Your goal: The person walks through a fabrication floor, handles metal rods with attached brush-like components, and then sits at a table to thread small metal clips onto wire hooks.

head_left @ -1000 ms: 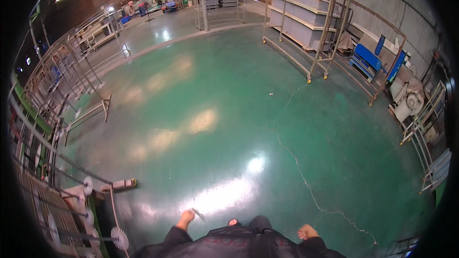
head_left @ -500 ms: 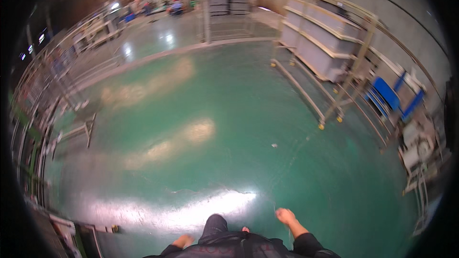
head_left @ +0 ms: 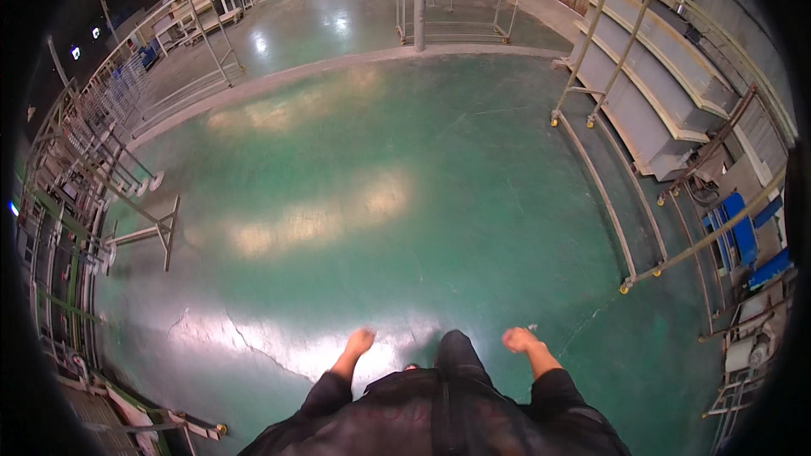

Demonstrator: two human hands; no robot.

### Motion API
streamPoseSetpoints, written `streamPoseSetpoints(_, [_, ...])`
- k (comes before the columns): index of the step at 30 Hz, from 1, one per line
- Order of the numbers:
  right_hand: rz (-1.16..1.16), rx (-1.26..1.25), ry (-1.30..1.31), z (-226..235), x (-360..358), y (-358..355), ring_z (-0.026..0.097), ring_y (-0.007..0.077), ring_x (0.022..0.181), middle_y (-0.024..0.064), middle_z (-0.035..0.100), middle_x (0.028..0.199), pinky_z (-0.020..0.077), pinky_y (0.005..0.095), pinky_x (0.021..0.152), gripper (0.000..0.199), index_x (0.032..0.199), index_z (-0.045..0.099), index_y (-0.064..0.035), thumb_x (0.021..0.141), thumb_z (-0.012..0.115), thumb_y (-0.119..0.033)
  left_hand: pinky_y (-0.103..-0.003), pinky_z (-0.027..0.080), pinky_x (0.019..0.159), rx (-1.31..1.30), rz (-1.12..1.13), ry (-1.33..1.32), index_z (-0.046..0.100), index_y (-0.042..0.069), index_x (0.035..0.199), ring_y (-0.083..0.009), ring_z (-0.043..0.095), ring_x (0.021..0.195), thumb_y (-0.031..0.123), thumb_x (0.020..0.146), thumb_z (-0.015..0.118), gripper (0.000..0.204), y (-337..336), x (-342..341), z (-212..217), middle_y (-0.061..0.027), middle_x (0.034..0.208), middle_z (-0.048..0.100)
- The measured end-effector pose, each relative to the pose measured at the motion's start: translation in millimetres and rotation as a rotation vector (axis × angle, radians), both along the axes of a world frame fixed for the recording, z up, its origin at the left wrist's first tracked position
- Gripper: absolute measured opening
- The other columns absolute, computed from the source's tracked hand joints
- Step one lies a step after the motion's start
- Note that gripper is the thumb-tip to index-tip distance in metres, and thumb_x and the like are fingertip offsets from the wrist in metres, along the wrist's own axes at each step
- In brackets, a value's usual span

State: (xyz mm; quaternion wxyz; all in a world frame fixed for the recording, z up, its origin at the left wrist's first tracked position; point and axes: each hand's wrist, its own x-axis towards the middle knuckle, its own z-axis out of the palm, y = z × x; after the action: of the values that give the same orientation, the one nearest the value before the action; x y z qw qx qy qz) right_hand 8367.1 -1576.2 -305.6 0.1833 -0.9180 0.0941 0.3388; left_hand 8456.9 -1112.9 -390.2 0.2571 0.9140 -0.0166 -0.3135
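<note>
I stand on a glossy green floor (head_left: 405, 203) in a large hall, in dark sleeves and dark trousers. My left hand (head_left: 360, 342) hangs low beside my body with the fingers curled and nothing in it. On the other side of my leg, my right hand (head_left: 518, 339) is closed in a loose fist and also holds nothing. Neither hand touches anything. One dark shoe (head_left: 454, 342) shows between them.
A wheeled metal rack with grey panels (head_left: 650, 93) stands on the right, blue bins (head_left: 743, 236) behind it. Metal frames and a conveyor line (head_left: 84, 203) run along the left. A pillar (head_left: 420, 0) rises at the far end. Cracks (head_left: 245, 342) mark the floor.
The view has swung as I walk: the rack on the right is closer and larger. My left hand has come forward into view, and my right hand stays by my side.
</note>
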Motion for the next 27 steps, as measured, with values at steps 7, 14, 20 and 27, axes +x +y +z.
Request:
streamPoseSetpoints(7, [-0.519, -0.229, 0.669, -48, 246, -140, 0.063, 0.0157, 0.074, 0.0043, 0.066, 0.08, 0.0487, 0.0325, 0.066, 0.016, 0.078, 0.063, -0.0065, 0.076, 0.049, -0.015, -0.029, 0.047, 0.066, -0.827, 0.207, -0.355, 0.058, 0.005, 0.102, -0.0158, 0.058, 0.07, 0.02, 0.089, 0.045, 0.024, -159, 440, 117, -0.0072, 0.079, 0.062])
streamPoseSetpoints(14, [0.014, 0.113, -0.222, 3, 729, -74, 0.058, 0.0235, 0.061, 0.0053, 0.06, 0.062, 0.0446, 0.0353, 0.057, 0.014, 0.067, 0.059, -0.0093, 0.072, 0.052, -0.02, -0.04, 0.046, 0.067, 0.239, 0.321, 0.34, 0.062, 0.004, 0.085, -0.0345, 0.058, 0.077, 0.032, 0.082, 0.047, 0.031, 28, 410, -70, -0.0167, 0.08, 0.062])
streamPoseSetpoints(20, [-0.059, 0.375, -0.456, 95, 1089, -2, 0.059, 0.0281, 0.088, 0.0107, 0.063, 0.091, 0.0469, 0.0355, 0.077, 0.021, 0.097, 0.06, -0.0143, 0.078, 0.053, -0.021, -0.041, 0.046, 0.062, 0.278, 0.55, 0.562, 0.061, 0.004, 0.08, -0.0339, 0.058, 0.072, 0.028, 0.081, 0.048, 0.027, 61, 585, -74, -0.0176, 0.077, 0.06])
streamPoseSetpoints(27, [0.04, 0.089, -0.028, -18, 1187, -89, 0.057, 0.0325, 0.09, 0.0108, 0.062, 0.095, 0.0446, 0.0421, 0.078, 0.027, 0.093, 0.062, -0.0143, 0.078, 0.046, -0.03, -0.042, 0.045, 0.057, 0.166, 0.066, -0.203, 0.059, 0.004, 0.075, -0.0331, 0.057, 0.066, 0.024, 0.079, 0.048, 0.023, 3, 1160, -73, -0.0187, 0.073, 0.059])
